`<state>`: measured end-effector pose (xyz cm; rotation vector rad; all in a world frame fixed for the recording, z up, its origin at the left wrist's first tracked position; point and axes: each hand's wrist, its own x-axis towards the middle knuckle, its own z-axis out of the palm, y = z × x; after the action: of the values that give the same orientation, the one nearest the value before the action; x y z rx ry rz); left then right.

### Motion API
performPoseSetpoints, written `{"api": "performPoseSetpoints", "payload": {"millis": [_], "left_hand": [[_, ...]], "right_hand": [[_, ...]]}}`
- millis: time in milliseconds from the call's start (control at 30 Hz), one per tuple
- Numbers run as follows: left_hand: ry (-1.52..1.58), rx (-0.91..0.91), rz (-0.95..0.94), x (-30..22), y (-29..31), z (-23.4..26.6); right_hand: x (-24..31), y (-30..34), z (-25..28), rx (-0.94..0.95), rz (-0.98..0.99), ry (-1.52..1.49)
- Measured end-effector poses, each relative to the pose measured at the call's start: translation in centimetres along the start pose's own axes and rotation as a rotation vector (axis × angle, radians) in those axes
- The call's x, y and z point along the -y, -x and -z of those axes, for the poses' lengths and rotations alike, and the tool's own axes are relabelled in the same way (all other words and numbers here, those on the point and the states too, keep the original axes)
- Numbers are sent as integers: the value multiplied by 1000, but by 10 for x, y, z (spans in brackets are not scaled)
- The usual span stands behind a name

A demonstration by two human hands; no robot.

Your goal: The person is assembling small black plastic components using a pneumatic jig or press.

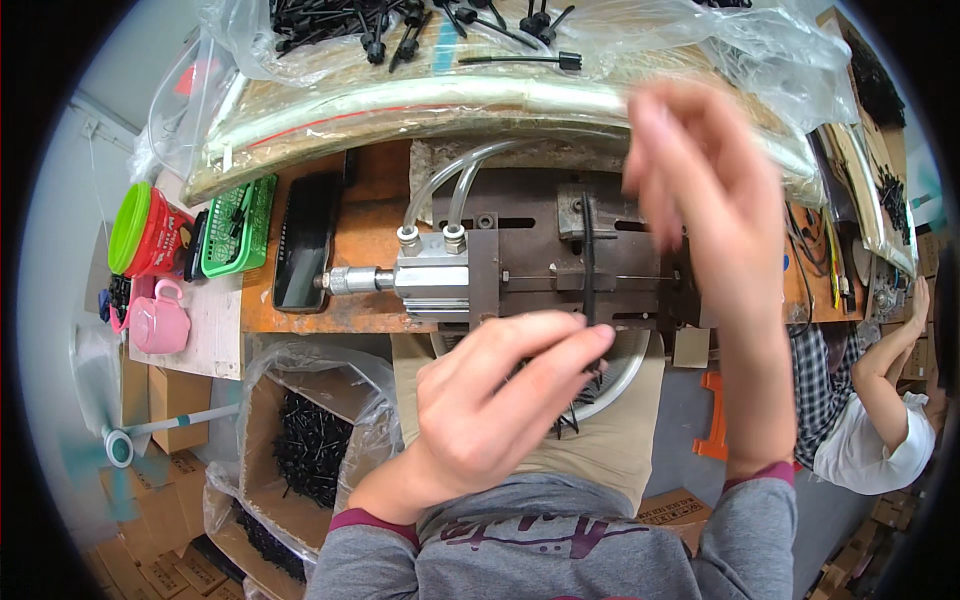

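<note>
A long thin black plastic strip with a small crosspiece lies across the dark metal fixture. At its near end, my left hand is closed, thumb and index finger pinched around that end. My right hand is raised over the fixture's right side, smeared by motion, so its grip does not show. To the fixture's left sits a silver air cylinder, with two clear hoses curving up from it. Below my left hand, more black pieces show in a white bowl on my lap, partly hidden.
Black plastic parts with round heads lie on a plastic-covered ledge at the back. At left are a phone, green basket and pink cup. A lined box of black parts stands lower left. Another person sits at right.
</note>
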<state>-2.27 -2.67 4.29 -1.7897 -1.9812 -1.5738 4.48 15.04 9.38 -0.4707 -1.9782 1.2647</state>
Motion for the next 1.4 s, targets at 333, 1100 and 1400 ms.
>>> {"api": "performPoseSetpoints", "payload": {"millis": [333, 1100, 1400], "left_hand": [[-213, 150, -2, 15, 22, -43], [-284, 150, -96, 22, 16, -52], [-304, 172, -108, 21, 14, -48]], "right_hand": [[-21, -205, -18, 355, 40, 1197], [30, -168, 31, 709, -122, 910], [-44, -120, 17, 454, 534, 1063]]}}
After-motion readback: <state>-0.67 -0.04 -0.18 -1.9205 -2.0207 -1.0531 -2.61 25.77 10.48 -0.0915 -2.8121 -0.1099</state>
